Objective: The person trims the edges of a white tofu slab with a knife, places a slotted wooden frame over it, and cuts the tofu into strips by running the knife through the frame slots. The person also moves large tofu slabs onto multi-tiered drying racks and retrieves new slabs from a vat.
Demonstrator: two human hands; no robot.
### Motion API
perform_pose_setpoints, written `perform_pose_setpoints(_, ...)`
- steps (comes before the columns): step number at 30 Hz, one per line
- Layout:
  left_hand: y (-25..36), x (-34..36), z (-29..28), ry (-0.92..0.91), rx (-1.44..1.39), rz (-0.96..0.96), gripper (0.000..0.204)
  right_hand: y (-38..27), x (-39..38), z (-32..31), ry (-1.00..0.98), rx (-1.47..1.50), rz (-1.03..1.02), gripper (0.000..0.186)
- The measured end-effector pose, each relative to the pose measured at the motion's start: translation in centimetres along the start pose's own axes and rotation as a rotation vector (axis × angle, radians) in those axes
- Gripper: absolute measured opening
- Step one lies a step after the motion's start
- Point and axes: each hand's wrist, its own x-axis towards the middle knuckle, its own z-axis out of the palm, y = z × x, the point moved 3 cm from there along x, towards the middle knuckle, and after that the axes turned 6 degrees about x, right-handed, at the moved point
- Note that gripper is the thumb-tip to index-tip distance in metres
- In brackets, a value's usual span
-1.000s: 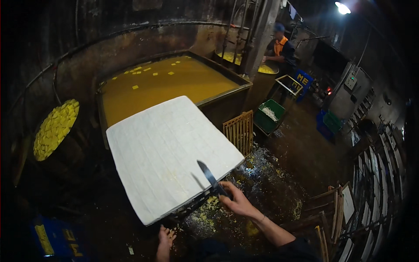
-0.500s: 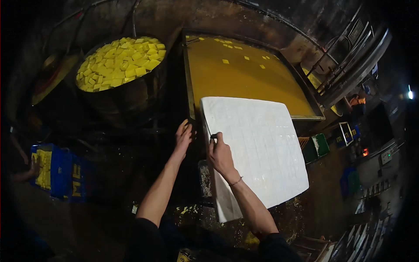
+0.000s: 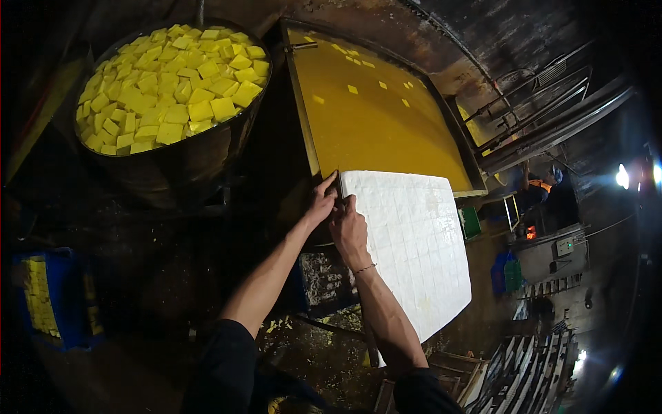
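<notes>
A broad white slab (image 3: pixel 414 241), scored into a grid of squares and looking like tofu, lies at the near corner of the vat in front of me. My left hand (image 3: pixel 321 203) is at its far left corner, index finger stretched along the edge and the other fingers curled in; what they pinch is hidden. Just nearer, my right hand (image 3: pixel 349 234) is closed against the same left edge. A thin dark-handled tool showed in it earlier; now the fist covers most of it. The two hands almost touch.
Yellow blocks fill a round barrel (image 3: pixel 241 121) at left. The wide vat (image 3: pixel 309 138) holds brown-yellow liquid with floating yellow pieces. A blue crate (image 3: pixel 65 297) with yellow blocks stands lower left, a dark crate (image 3: pixel 323 283) below the slab. A person (image 3: pixel 541 185) is at far right.
My left hand has moved right, from beside the slab to its far left corner, close to my right hand. The view has shifted; the right hand stays at the slab's left edge.
</notes>
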Motion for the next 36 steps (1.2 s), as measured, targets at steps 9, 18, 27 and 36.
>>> perform_pose_setpoints(9,1.8,-4.5,-0.9,0.268,0.35,0.439,0.026,0.1,-10.1,-2.6,-0.037,0.026,-0.09,0.016)
perform_pose_setpoints(18,-1.7,-20.3,6.2,0.294,0.299,0.418,0.026,4.6,-26.3,-8.0,-0.067,-0.033,0.076,0.031)
perform_pose_setpoints(27,-5.9,-36.8,13.8,0.232,0.183,0.246,0.03,10.2,-40.5,-11.5,-0.039,0.091,0.001,0.029)
perform_pose_setpoints(36,-25.4,-52.8,26.3,0.06,-0.669,-1.11,0.049,18.3,-59.4,-16.4,-0.053,0.619,0.499,0.02)
